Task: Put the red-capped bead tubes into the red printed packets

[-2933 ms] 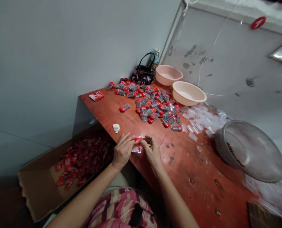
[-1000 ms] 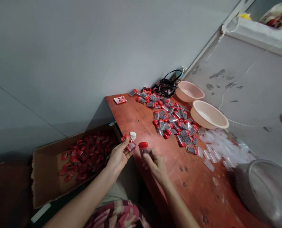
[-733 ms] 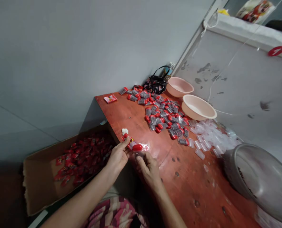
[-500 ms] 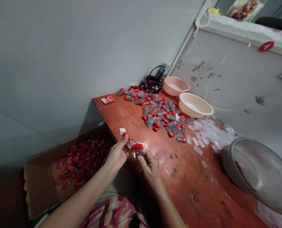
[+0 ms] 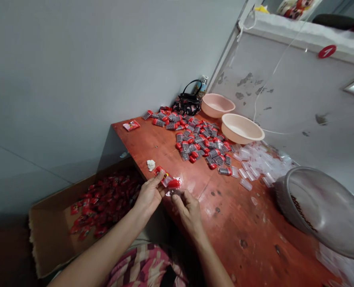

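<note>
Looking down from my head view, my hands are close together just over the edge of the wooden surface [image 5: 239,211]. My left hand [image 5: 148,195] pinches a red foil packet [image 5: 161,173] between thumb and fingers, and a red-capped clear tube [image 5: 174,183] lies right against the packet's end. My right hand [image 5: 188,213] is just below, its fingertips at the clear plastic, though I cannot tell whether they have closed on it. To work this well, I'd keep the packet pinched flat and the tube steady. Beside me, a cardboard box [image 5: 51,239] holds more red packets [image 5: 105,203]. Ahead lies a heap of red-capped tubes [image 5: 197,145], with loose clear tubes [image 5: 260,165] beyond.
</note>
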Motion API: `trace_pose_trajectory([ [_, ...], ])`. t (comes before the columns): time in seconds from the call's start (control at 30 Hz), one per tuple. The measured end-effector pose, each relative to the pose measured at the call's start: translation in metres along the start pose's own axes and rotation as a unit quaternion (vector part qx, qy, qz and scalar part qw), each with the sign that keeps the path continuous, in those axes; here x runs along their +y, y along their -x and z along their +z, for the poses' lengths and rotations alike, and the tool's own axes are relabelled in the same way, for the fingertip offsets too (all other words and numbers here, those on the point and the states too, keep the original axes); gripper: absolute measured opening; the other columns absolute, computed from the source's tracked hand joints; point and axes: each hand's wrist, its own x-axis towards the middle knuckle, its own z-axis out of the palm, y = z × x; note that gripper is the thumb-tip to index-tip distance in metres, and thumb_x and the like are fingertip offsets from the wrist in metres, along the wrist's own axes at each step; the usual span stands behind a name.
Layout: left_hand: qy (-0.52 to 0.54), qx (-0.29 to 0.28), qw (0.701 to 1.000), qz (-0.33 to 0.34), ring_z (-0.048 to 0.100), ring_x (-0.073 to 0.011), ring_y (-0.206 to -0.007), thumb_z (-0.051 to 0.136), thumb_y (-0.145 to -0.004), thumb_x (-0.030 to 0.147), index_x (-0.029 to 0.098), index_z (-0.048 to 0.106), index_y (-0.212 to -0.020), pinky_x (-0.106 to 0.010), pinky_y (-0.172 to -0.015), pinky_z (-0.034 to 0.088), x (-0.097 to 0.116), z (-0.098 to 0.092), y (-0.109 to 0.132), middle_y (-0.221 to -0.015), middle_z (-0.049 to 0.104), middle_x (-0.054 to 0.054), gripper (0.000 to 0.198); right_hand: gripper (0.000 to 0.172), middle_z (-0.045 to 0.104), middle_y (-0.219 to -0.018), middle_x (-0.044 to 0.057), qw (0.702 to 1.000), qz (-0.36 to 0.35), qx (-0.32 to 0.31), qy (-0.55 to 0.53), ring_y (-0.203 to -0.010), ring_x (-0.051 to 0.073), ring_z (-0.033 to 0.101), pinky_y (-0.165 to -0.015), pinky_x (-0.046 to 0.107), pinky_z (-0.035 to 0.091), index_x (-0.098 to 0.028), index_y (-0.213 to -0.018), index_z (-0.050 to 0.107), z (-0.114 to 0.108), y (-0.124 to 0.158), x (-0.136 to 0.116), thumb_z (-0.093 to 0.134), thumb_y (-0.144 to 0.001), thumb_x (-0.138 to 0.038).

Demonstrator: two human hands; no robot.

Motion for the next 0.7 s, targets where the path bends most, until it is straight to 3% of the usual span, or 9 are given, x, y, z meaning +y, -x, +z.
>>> trace_pose_trajectory([
  [0.23,-0.087,-0.051,0.995,0.009,0.058,-0.0116,-0.054,0.068,-0.065,0.024,0.010,0.059,-0.065,-0.023,-0.054,0.048,0.0007,0.0046,0.0029,-0.060,0.063,-0.003,0.016,0.019,0.052,-0.058,-0.003,0.995,0.038,-0.024,-0.088,-0.044,0.010,0.048,-0.042,0.020,0.039,-0.018,-0.085,0.054,0.0053,-0.0005,0.0052,0.047,-0.081,-0.035],
  [0.5,-0.118,-0.061,0.990,0.038,0.059,-0.0123,-0.059,0.069,-0.063,0.022,0.011,0.062,-0.072,-0.025,-0.060,0.048,-0.0002,0.0030,-0.0009,-0.066,0.064,-0.003,0.016,0.016,0.055,-0.065,0.000,0.999,-0.001,0.048,-0.001,-0.053,0.011,0.049,-0.049,0.021,0.041,-0.018,-0.088,0.056,0.0070,0.0003,0.0069,0.049,-0.080,-0.030],
  [0.7,-0.132,-0.072,0.988,0.030,0.057,-0.0121,-0.055,0.070,-0.062,0.024,0.009,0.061,-0.065,-0.025,-0.058,0.046,-0.0048,0.0047,0.0014,-0.060,0.063,-0.003,0.017,0.016,0.056,-0.066,0.000,0.999,-0.003,0.029,-0.018,-0.053,0.011,0.049,-0.049,0.021,0.042,-0.018,-0.088,0.056,0.0067,0.0000,0.0081,0.049,-0.080,-0.030],
])
